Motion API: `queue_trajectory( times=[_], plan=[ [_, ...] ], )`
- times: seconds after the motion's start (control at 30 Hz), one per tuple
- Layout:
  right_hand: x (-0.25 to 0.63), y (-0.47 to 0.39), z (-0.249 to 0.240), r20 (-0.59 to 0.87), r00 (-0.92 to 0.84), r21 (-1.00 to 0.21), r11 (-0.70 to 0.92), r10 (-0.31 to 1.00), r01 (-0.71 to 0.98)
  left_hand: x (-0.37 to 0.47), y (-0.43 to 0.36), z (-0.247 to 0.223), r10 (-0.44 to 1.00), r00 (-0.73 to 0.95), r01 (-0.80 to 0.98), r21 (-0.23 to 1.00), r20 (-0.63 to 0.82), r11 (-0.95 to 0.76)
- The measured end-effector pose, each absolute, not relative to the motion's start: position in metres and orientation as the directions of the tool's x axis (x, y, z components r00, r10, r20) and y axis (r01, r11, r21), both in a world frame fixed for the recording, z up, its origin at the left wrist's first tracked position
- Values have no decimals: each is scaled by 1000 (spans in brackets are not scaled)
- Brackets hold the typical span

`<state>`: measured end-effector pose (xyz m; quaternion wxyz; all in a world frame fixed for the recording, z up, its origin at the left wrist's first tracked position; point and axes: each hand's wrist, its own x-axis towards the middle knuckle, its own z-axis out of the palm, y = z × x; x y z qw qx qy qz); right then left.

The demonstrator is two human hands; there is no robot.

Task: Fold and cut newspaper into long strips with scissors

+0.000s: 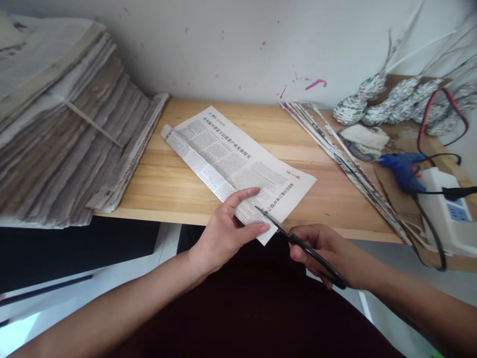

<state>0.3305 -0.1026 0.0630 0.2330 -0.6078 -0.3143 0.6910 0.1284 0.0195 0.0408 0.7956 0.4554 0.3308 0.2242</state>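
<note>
A folded newspaper sheet (238, 149) lies slantwise on the wooden table, its near corner sticking out past the front edge. My left hand (227, 223) pinches this sheet near the close corner, thumb on top and index finger stretched along the print. In my right hand (324, 248) is a pair of black-handled scissors (313, 256). Their blades point up and left, at the sheet's near right edge, with one blade lying over the paper. Whether the other blade is beneath the paper is hidden.
A tall tied stack of newspapers (85, 109) stands at the left. Rolled paper sticks (346, 164) lie slantwise on the right of the table (149, 186). Beyond them are woven paper pieces (361, 99), a blue glue gun (402, 166) and a white power strip (443, 209) with cables.
</note>
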Motion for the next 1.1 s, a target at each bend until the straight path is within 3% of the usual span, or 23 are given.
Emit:
queue_trajectory(
  times=[0.47,0.67,1.1],
  plan=[
    [326,-93,70,-677,-155,-734,-644,720,214,127,22,45,709,632,-57,895,-311,443],
    [330,-96,69,-674,-216,-739,-648,706,187,126,21,47,697,648,-74,886,-305,457],
    [313,-83,72,-650,-147,-759,-629,745,168,127,16,50,692,661,-47,904,-291,425]
  ],
)
